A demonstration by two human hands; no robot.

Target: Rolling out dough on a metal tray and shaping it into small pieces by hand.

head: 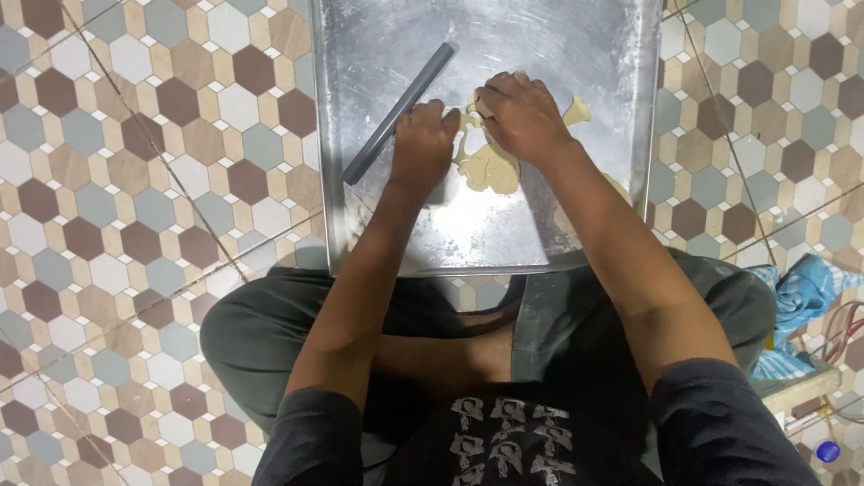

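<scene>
While both forearms reach forward over the metal tray (378, 243), the left hand (421, 144) and right hand (522, 117), knuckles up, curl their fingers onto the pale dough (490, 169), beside a grey rolling pin (400, 112).

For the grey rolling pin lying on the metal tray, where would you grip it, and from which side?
Probably around the middle of the grey rolling pin, coming from above on its left side. It lies flat and slanted on the metal tray, a plain even rod without handles. The left hand rests by its lower half, and the right hand is on the dough, so the upper half is free.
</scene>
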